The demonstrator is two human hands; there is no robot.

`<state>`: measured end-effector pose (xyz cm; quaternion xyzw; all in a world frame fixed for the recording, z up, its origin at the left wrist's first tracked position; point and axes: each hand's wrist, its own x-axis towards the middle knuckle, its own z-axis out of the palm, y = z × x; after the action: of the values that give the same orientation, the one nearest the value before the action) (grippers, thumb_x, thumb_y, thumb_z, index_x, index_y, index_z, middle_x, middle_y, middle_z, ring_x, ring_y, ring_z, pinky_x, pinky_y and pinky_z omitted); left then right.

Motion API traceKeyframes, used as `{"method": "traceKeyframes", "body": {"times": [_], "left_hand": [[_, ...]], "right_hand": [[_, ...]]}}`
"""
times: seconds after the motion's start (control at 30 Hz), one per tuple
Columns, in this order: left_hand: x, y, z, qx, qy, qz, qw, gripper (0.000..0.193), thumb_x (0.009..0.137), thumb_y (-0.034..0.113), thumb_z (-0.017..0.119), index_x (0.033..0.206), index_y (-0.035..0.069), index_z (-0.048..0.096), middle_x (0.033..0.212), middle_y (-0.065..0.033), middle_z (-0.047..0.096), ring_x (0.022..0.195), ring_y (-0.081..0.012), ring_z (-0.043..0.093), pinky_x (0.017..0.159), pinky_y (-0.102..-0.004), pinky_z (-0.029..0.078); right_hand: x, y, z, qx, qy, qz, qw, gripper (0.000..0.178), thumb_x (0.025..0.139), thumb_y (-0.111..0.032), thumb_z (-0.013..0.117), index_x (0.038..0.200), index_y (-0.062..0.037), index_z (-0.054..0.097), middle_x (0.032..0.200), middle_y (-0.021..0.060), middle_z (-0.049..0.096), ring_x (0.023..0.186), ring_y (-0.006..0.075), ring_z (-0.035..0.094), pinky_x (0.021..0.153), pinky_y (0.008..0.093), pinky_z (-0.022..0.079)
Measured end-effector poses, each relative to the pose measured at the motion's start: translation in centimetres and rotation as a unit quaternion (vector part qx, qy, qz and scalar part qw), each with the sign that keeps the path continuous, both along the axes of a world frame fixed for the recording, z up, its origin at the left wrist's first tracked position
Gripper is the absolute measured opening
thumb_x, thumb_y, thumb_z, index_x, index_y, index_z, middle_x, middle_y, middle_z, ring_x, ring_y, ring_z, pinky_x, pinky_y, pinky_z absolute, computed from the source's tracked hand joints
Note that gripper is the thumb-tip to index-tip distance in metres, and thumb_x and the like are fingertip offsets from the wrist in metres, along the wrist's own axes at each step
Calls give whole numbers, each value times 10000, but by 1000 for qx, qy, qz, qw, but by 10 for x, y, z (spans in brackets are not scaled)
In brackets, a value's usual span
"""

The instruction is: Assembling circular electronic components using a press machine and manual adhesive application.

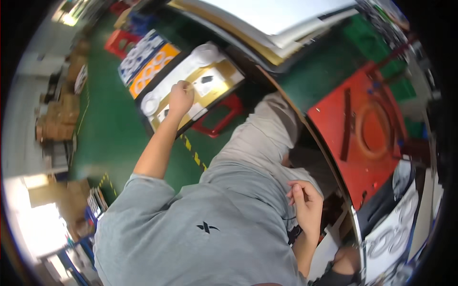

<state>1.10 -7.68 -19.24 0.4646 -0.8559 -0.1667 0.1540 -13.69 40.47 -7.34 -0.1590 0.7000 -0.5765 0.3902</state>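
Head view: a person's left hand [181,98] reaches out from the body, while the right hand [309,202] hangs well apart from it, close to the body; motion blurs the picture.
Left grip: thumb and fingertips come together; whether they are clamped on something thin I cannot tell.
Tray: a rectangular black-edged tray with a white and gold face [202,98] lies directly under the left hand; blur hides whether the fingertips touch it.
White rounds: one white, round, roll-like piece [150,104] sits just left of the left hand, a second [206,54] beyond it to the right.
Black patch: a small black patch [206,79] shows on the tray, right of the left fingertips.
Patterned panel: a blue and orange panel with white rings [149,64] adjoins the tray, beyond the left hand and to its left.
Red stool: a bright red stool [220,120] shows below the tray, right of the left hand.
Right grip: fingers curl loosely beside the light grey trousers [253,138]; whether they hold something I cannot tell.
Red board: a flat red board [329,117] bearing an orange-brown ring [359,128] lies beyond the right hand, to its right.
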Motion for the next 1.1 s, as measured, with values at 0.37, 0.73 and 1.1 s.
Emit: {"method": "traceKeyframes", "body": {"times": [0.37, 0.73, 1.1], "left_hand": [[105, -34, -87, 101, -193, 162, 962, 527, 788, 199, 711, 1260, -22, 635, 1178, -253, 716, 1111, -419, 688, 1052, -463, 517], [128, -97, -93, 23, -300, 248, 921, 627, 751, 278, 793, 1282, -8, 621, 1246, -227, 680, 1213, -433, 638, 1056, -477, 525], [20, -37, 63, 398, 142, -2, 906, 171, 959, 151, 701, 990, -17, 712, 848, -65, 716, 699, -140, 660, 645, -281, 533]], "right_hand": [[-19, -12, -28, 84, 136, 48, 986, 164, 1028, -130, 653, 1028, 6, 745, 850, 39, 692, 711, 87, 617, 634, 262, 500], [-6, -30, -39, 31, 200, 42, 979, 196, 1015, -199, 672, 1050, -19, 741, 808, 115, 716, 734, 221, 702, 692, 337, 543], [-21, -33, -33, 39, 159, 74, 984, 214, 1018, -209, 632, 1009, -10, 708, 892, 172, 707, 843, 371, 703, 743, 415, 549]]}}
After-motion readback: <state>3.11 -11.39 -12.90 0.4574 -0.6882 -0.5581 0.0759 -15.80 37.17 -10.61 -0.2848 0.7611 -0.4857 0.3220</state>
